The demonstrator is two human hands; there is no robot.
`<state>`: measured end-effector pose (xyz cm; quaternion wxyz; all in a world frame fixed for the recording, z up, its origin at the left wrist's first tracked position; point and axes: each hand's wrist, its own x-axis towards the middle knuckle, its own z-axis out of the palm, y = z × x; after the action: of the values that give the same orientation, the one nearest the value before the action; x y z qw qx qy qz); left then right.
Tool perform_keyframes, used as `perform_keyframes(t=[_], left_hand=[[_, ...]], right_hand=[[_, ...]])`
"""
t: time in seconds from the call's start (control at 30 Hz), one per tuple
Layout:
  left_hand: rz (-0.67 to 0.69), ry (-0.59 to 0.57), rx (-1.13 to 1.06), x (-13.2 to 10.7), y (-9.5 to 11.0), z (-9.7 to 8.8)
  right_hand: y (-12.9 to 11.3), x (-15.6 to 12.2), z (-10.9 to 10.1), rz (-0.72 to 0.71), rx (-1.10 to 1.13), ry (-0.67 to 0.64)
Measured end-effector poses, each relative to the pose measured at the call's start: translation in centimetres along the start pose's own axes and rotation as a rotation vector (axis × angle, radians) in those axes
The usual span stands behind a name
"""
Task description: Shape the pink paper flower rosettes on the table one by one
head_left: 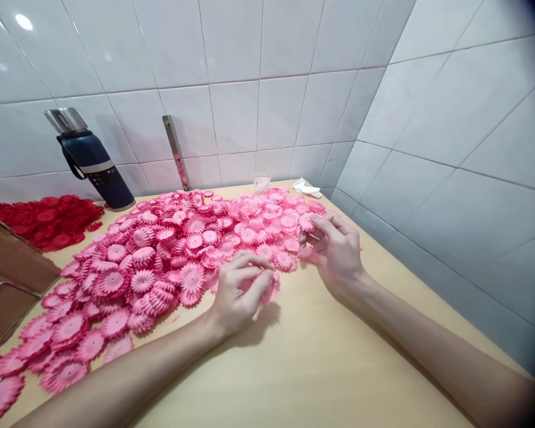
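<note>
A wide heap of pink flower-shaped pieces (191, 238) with frilled edges spreads over the pale wooden table (303, 368). My left hand (243, 291) is closed in front of the heap, its fingers wrapped round a pink flower piece (274, 288) that shows partly past the fingertips. At the heap's right end, my right hand (336, 246) pinches another pink flower piece (307, 223) between thumb and fingers. The hands are apart, and the curled fingers partly cover both held pieces.
A pile of red pieces (44, 220) lies at the left beside a dark blue flask (98, 166). Against the tiled wall (232, 47) leans a metal strip (177, 151). A small clear cup (262, 183) and white tissue (307, 188) sit at the back. A cardboard box (13, 267) stands at left.
</note>
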<state>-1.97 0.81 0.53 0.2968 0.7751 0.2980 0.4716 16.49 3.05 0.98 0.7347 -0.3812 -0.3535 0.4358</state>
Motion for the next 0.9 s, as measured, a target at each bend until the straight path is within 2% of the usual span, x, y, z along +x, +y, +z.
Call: perform_keyframes(t=[0.1,0.17,0.23,0.3,0.37,0.43,0.57,0.63,0.77,0.9], left_hand=[[0.141,-0.226,-0.010,-0.1,0.2,-0.2],[0.181,-0.375,0.007,-0.1,0.4,-0.1],[0.165,-0.451,0.053,-0.1,0.6,0.1],[0.125,-0.466,0.086,0.0,0.6,0.2],[0.078,-0.434,0.083,0.1,0.6,0.2],[0.045,-0.346,0.048,0.2,0.5,0.1],[-0.047,-0.022,-0.016,0.2,0.2,0.0],[-0.124,0.070,-0.035,0.2,-0.2,0.0],[-0.203,0.068,-0.133,0.3,-0.8,0.0],[-0.255,0.080,-0.180,0.2,-1.1,0.1]], right_hand=[[0.0,0.1,-0.2,0.032,-0.028,-0.044],[0.1,0.1,-0.3,0.067,-0.050,-0.072],[0.2,0.1,-0.3,0.093,-0.068,-0.088],[0.3,0.2,-0.4,0.111,-0.077,-0.099],[0.4,0.2,-0.6,0.127,-0.076,-0.117],[0.5,0.3,-0.7,0.141,-0.071,-0.145],[0.7,0.3,-1.0,0.108,-0.149,-0.299],[0.5,-0.1,-1.0,0.048,-0.278,-0.440],[-0.5,-1.3,-0.4,-0.040,-0.522,-0.701],[-1.3,-2.2,0.2,-0.034,-0.531,-0.840]])
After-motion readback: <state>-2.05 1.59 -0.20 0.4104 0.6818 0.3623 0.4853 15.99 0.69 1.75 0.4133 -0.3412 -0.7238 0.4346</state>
